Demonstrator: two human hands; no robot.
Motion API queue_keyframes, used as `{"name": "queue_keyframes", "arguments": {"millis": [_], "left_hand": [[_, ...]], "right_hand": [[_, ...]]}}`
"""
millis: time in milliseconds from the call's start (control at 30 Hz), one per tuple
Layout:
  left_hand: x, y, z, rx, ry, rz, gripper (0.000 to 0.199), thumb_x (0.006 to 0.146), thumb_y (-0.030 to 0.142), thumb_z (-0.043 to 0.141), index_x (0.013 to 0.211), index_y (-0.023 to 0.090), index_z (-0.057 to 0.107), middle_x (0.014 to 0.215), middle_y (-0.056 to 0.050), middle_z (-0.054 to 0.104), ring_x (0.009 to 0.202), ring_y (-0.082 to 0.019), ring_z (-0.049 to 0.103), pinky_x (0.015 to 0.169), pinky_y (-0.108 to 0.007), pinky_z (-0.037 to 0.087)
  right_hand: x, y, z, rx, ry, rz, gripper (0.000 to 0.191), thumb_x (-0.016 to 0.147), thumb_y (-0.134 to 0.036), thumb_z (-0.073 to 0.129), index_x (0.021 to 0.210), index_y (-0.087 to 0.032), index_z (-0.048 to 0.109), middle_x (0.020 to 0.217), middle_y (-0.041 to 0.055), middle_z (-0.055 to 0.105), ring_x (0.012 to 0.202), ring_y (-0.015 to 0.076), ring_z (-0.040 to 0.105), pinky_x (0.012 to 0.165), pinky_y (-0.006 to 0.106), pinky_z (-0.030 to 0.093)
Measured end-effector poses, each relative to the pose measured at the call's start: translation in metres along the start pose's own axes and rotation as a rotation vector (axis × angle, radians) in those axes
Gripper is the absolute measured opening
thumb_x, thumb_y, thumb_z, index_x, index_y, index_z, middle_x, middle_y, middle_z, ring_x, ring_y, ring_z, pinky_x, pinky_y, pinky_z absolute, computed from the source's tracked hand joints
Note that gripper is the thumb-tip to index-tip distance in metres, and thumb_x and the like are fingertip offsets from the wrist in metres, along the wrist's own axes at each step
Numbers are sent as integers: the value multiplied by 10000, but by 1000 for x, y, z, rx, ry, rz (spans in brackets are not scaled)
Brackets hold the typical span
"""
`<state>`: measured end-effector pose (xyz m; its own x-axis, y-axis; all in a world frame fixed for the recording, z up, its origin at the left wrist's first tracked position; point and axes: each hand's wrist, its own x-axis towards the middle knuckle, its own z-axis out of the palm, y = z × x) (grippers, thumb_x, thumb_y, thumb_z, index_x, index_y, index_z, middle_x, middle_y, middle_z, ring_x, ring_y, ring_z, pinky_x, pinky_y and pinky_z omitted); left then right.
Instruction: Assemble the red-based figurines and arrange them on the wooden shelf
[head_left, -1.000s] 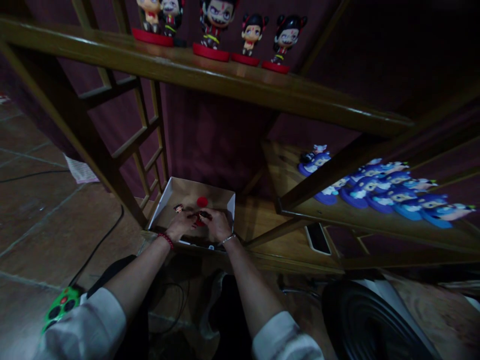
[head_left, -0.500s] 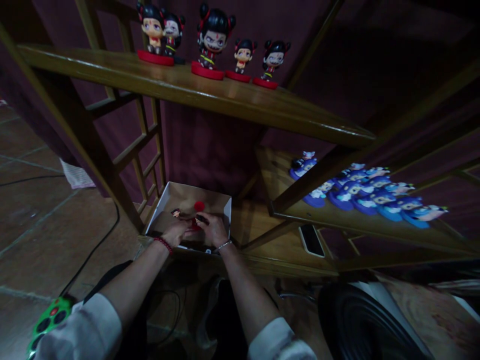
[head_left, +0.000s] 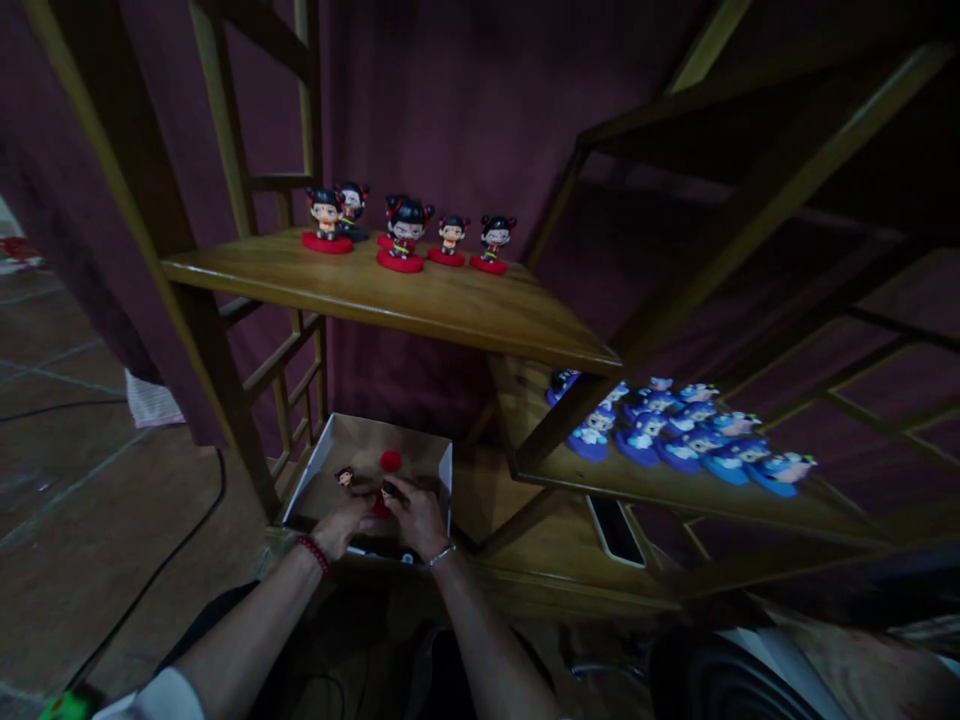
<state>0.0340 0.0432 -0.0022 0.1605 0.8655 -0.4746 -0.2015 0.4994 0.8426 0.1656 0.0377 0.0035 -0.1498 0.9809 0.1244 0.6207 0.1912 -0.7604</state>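
Pinching black-haired figurine (head_left: 388,490) in right hand (head_left: 418,516), inside cardboard box (head_left: 397,432), just beside nearer red disc (head_left: 381,508). Left hand (head_left: 343,524) at disc's left edge; can't tell if gripping. Risks: figurine tipping, from off-centre pinch or slipping disc; second figurine (head_left: 344,478), box's left side, knocked away by stray left knuckles.

No legible text, label, brand, number or sign anywhere in dim view.

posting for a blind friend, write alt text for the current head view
A person's right hand holds a small dark-haired figurine, left hand beside it, in an open box. Above, similar figurines stand on a wooden shelf.
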Motion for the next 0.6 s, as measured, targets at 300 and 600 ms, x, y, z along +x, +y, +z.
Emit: {"name": "queue_keyframes", "arguments": {"millis": [300,600], "left_hand": [[-48,32,15,-186,-6,140,57,651,90,606,653,117,555,660,-42,637,657,-162,613,688,-355,522],[-102,63,24,-237,-97,174,83,694,30,552,644,88,582,612,-62,656,590,-150,618,654,-323,526]], "right_hand": [[-18,-42,-38,224,80,-46,398,720,-237,587,1115,-275,567,1068,3,632,1005,160,565,926,338,427],[-39,-72,-62,418,97,-67,345,694,-242,585,1038,-237,612,1040,18,650,973,181,596,904,358,448]]}}
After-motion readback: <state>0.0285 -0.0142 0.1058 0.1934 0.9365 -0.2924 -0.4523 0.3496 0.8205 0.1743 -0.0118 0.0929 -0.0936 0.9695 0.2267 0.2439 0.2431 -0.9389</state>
